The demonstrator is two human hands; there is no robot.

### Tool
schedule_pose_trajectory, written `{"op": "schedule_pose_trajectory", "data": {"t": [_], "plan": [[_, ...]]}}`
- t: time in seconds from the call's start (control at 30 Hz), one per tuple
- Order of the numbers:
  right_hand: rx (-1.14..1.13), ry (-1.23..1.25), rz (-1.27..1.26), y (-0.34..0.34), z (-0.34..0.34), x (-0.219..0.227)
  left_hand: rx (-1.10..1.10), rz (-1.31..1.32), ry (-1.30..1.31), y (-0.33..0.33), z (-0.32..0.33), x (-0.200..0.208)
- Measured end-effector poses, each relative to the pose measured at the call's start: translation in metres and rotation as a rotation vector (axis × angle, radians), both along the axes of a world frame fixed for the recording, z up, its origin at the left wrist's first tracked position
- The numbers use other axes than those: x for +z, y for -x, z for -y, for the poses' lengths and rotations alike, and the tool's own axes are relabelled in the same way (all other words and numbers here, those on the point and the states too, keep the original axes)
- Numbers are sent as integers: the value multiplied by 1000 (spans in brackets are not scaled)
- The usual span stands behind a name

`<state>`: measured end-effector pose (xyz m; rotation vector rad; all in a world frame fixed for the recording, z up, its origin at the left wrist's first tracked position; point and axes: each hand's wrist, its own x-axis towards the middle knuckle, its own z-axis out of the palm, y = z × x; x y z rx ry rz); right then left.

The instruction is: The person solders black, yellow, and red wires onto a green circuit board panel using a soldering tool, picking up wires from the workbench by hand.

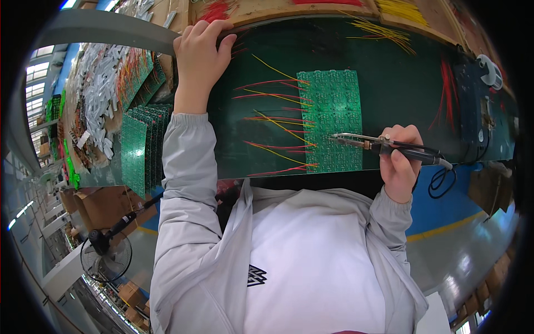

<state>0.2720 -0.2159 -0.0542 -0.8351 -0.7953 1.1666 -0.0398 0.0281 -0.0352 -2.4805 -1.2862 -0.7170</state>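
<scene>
My right hand [400,158] is closed around a soldering iron [384,146] with a thin metal guide beside its tip. The tip reaches over a green circuit board panel [334,106] lying flat on the dark green work surface. Red and yellow wires [278,118] stick out leftward from the panel's left side. My left hand [201,58] is at the far left, by the wooden tray edge and a few red wires. Its thumb is apart from the bent fingers, with nothing visible between them.
Wooden trays along the back hold red wires [216,10] and yellow wires [403,10]. Loose yellow wires [389,37] and red wires [446,92] lie on the surface. A dark box-shaped unit [471,106] with a white spool [490,73] stands right. Boards [135,149] stand stacked left, beneath a grey curved bar [111,30].
</scene>
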Motion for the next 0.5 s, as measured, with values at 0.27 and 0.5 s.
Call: {"op": "schedule_pose_trajectory", "data": {"t": [0.27,0.5], "plan": [[15,-10,-31,-3,-2,-1,-12,-65,-29,-20,-8,-1],[40,-14,-57,-5,1,-2,14,-160,-91,-23,-8,-1]]}}
